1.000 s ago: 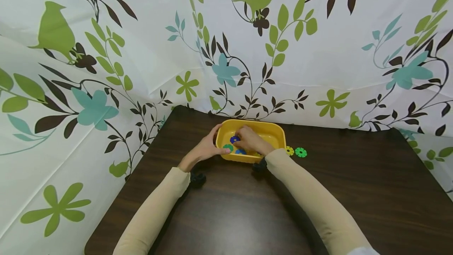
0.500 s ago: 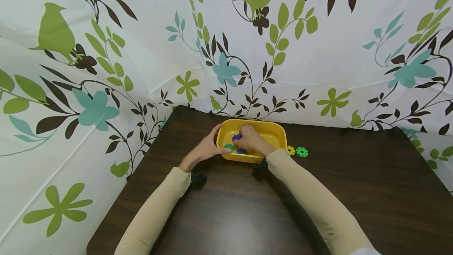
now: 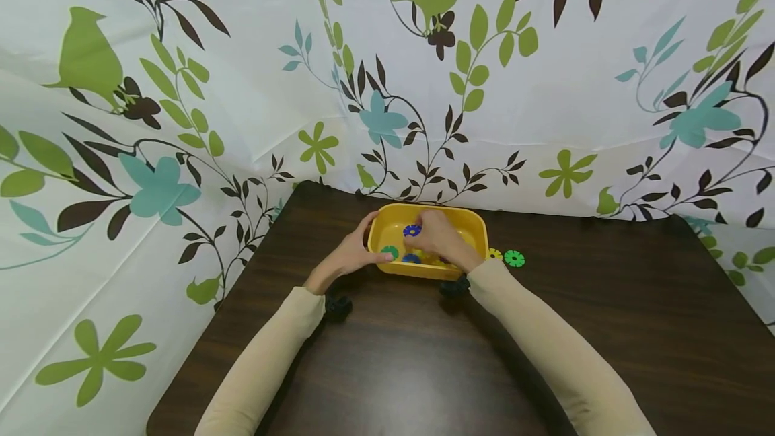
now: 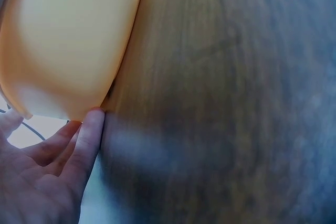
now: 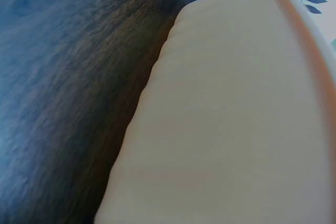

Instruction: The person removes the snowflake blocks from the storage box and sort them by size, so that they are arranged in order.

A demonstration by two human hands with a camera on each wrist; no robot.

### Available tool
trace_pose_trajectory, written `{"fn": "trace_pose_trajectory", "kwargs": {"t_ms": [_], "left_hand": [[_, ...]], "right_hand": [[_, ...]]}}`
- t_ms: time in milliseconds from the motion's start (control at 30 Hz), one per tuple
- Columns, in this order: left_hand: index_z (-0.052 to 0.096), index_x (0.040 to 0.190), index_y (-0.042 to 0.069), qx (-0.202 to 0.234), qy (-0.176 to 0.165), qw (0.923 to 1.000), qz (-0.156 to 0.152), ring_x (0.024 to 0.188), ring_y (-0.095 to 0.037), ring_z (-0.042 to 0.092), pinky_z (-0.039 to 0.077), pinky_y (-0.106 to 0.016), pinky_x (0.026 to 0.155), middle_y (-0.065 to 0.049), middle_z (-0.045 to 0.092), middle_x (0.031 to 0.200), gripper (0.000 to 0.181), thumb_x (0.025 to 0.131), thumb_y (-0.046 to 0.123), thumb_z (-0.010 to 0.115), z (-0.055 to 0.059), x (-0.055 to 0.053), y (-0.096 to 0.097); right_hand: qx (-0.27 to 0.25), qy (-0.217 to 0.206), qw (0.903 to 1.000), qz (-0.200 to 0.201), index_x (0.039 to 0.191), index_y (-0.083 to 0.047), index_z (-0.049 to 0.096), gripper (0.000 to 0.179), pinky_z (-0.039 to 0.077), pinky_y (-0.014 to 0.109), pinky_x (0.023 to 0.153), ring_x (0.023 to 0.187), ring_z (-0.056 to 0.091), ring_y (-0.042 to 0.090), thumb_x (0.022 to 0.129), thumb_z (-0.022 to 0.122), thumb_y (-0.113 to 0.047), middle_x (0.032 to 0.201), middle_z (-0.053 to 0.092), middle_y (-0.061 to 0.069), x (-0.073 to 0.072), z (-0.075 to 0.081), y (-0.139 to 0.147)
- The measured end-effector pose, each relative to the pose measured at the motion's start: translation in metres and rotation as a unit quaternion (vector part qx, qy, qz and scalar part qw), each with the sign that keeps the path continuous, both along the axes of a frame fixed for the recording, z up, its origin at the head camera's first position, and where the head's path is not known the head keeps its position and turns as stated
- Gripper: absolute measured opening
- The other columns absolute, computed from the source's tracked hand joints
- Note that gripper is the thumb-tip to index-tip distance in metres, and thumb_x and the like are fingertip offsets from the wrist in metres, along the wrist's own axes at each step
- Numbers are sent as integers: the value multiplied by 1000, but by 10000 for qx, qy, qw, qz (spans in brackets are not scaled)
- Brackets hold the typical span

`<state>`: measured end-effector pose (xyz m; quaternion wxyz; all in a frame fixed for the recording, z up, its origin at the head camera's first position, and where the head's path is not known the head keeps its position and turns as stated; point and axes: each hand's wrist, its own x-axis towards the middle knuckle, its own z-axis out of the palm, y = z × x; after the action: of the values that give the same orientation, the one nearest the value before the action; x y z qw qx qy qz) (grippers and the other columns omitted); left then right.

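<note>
A yellow plastic tub [image 3: 399, 270] stands on the dark table, with small notched flower-shaped discs inside. My left hand [image 3: 353, 253] grips its left end, thumb over the front rim and fingers along the outer side. In the left wrist view, the fingertips [image 4: 93, 119] meet the tub's outer wall [image 4: 68, 40]. My right hand [image 3: 440, 234] reaches into the tub and pinches a blue flower disc [image 3: 412, 229]. A green disc [image 3: 389, 251] and another blue disc [image 3: 412, 258] lie by the left thumb. The tub's outer wall [image 5: 220, 108] fills much of the right wrist view, hiding my right fingers.
Just right of the tub, a yellow disc [image 3: 495, 254] and a green disc [image 3: 514, 258] lie on the dark wooden table [image 3: 387, 355]. A white cloth [image 3: 254, 106] printed with leaves and birds hangs behind and to the left.
My right hand has shifted slightly right and up within the tub, and the blue disc has moved along with it. The left hand stays on the tub's left end.
</note>
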<state>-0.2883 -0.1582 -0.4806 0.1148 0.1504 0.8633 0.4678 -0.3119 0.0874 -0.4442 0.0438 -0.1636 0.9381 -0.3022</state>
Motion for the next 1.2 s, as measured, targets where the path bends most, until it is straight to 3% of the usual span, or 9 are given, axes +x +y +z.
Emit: {"fn": "trace_pose_trajectory", "kwargs": {"t_ms": [167,333,500,833,1000,1200], "left_hand": [[13,176,29,15,-34,10000,50,133,-36,61,54,-56,115,-19,49,164,111,93,34,87,-1,1,0],[14,175,30,29,-58,9999,91,133,-35,61,53,-57,116,-18,50,164,112,92,35,88,-3,1,-1],[14,175,29,109,-71,9999,35,130,-33,63,55,-54,113,-17,53,161,112,92,35,88,-4,1,-2],[16,175,28,81,-10,10000,-32,128,-34,62,53,-54,113,-19,54,158,112,91,37,89,-2,1,0],[16,175,30,73,18,10000,-14,128,-34,61,52,-56,114,-19,54,157,111,90,38,89,-1,1,-1],[17,174,31,47,52,10000,1,129,-35,60,49,-59,118,-18,53,157,111,90,38,89,-1,0,-1]], "right_hand": [[-97,190,9998,12,101,-2,73,34,52,27,56,66,62,19,88,86,-31,86,70,9,9,1,11],[-90,488,9988,14,115,3,74,45,59,35,77,86,66,24,89,85,-31,105,75,15,19,1,22],[-202,791,9967,-9,119,8,74,48,60,45,91,97,68,29,88,85,-27,112,76,21,26,2,34],[-364,1049,9930,-393,117,4,76,45,59,49,91,99,65,31,85,83,-27,111,75,19,46,8,67],[-481,1405,9878,-466,112,4,77,40,56,43,84,93,64,30,83,83,-24,104,73,17,55,9,85],[-412,1523,9856,-615,110,5,77,39,56,39,83,90,63,30,83,84,-22,102,71,17,63,10,101]]}}
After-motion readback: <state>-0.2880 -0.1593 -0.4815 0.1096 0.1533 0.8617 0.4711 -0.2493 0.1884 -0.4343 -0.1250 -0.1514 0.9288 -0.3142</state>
